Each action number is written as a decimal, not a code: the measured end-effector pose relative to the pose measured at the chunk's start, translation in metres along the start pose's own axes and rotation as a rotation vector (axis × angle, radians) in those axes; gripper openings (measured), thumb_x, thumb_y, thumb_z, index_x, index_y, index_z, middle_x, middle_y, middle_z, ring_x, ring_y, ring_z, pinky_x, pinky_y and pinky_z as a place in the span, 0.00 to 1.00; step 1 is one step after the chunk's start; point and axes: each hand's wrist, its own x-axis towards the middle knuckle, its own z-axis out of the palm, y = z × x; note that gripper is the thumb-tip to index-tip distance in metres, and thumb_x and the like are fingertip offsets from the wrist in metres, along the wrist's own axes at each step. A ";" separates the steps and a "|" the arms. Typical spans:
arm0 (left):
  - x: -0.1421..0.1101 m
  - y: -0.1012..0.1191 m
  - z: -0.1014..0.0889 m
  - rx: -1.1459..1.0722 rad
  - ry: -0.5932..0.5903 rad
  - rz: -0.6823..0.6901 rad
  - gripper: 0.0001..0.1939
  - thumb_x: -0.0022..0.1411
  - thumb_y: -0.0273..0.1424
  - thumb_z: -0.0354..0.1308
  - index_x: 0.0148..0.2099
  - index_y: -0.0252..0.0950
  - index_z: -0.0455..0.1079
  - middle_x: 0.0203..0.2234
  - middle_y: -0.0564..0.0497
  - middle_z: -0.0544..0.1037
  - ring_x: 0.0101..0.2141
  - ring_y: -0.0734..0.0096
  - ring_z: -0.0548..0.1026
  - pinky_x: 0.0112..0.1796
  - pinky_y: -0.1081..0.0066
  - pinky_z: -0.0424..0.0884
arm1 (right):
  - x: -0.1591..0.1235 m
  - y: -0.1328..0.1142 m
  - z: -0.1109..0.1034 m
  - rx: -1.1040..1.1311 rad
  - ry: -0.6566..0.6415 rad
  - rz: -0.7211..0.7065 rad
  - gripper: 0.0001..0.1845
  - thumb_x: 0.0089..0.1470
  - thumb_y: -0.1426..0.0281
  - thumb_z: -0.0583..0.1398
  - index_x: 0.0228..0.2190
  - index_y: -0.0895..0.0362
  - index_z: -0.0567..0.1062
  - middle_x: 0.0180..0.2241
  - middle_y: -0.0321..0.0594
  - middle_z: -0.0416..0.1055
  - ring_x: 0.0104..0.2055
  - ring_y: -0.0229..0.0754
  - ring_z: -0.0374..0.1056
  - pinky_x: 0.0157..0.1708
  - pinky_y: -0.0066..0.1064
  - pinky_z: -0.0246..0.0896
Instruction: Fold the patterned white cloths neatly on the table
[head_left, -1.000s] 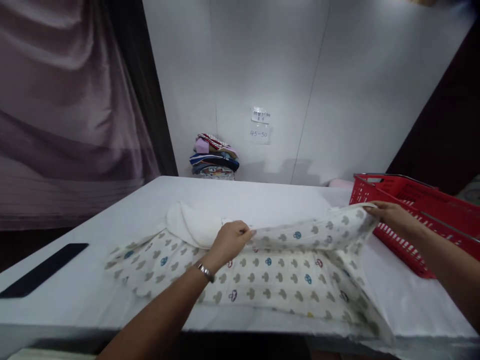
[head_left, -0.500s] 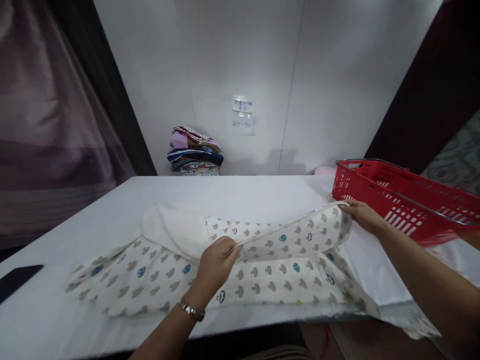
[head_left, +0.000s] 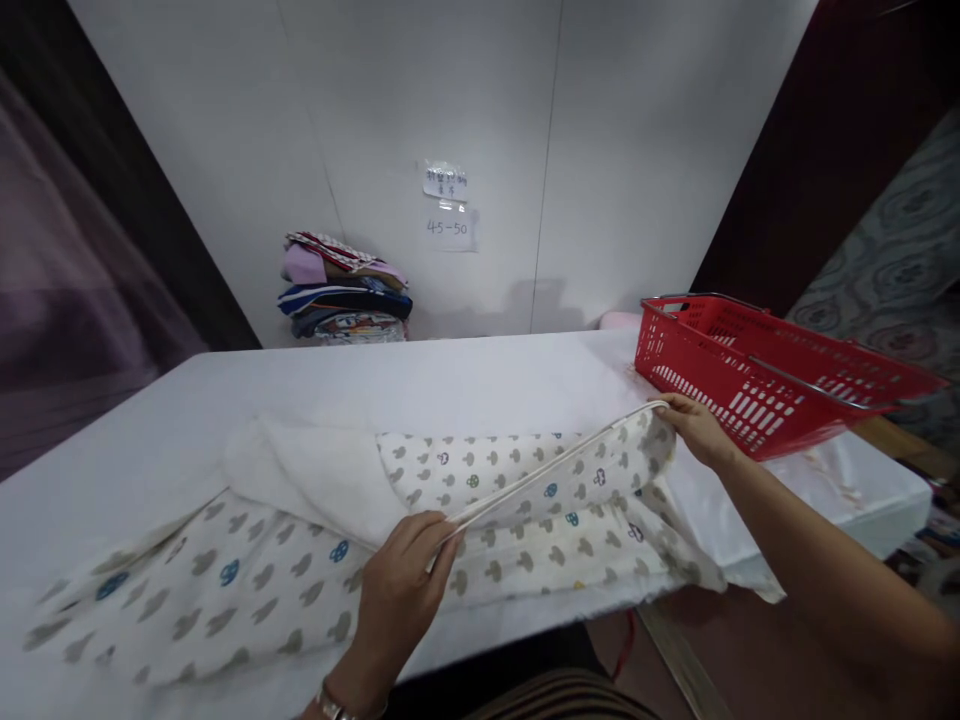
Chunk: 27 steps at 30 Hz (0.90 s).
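Note:
A white mushroom-print cloth [head_left: 262, 570] lies spread along the near side of the table, with grey and a few blue mushrooms on it. My left hand [head_left: 409, 570] pinches its raised hem near the middle. At the right end of the same hem, my right hand [head_left: 694, 425] grips the corner between thumb and fingers. Between my hands the hem is drawn taut in a slanting line, higher on the right, and a flap hangs below it. A plain white part of the cloth lies folded over left of centre.
The white table [head_left: 480, 375] meets a pale wall behind. A pile of folded clothes [head_left: 345, 295] stands at the back left, against the wall. A red plastic basket [head_left: 750, 385] with metal handles sits at the right, close beyond my right hand. Two paper labels [head_left: 448, 205] are on the wall.
The view has shifted and tilted, so the clothes pile and basket appear further left. Both hands keep hold of the hem; more of the printed inner layer shows behind it.

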 end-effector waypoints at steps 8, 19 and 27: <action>0.001 0.002 0.003 0.050 -0.002 -0.070 0.07 0.62 0.32 0.52 0.42 0.39 0.67 0.31 0.51 0.76 0.33 0.69 0.75 0.34 0.71 0.71 | -0.003 -0.006 0.007 -0.121 0.084 -0.047 0.07 0.37 0.67 0.59 0.24 0.56 0.71 0.18 0.30 0.64 0.20 0.35 0.58 0.20 0.26 0.50; 0.007 0.003 -0.002 -0.026 -0.257 -0.255 0.07 0.60 0.32 0.51 0.33 0.42 0.70 0.25 0.56 0.72 0.27 0.73 0.73 0.26 0.74 0.69 | -0.002 -0.001 0.013 -0.203 0.126 -0.118 0.09 0.38 0.67 0.55 0.26 0.55 0.70 0.19 0.31 0.62 0.21 0.35 0.56 0.19 0.26 0.48; 0.004 0.007 -0.003 -0.176 -0.137 -0.309 0.06 0.59 0.31 0.51 0.33 0.41 0.70 0.24 0.56 0.71 0.25 0.75 0.71 0.26 0.75 0.68 | -0.005 0.009 0.015 -0.224 0.172 -0.076 0.10 0.38 0.66 0.55 0.25 0.56 0.72 0.19 0.33 0.63 0.22 0.36 0.56 0.20 0.26 0.48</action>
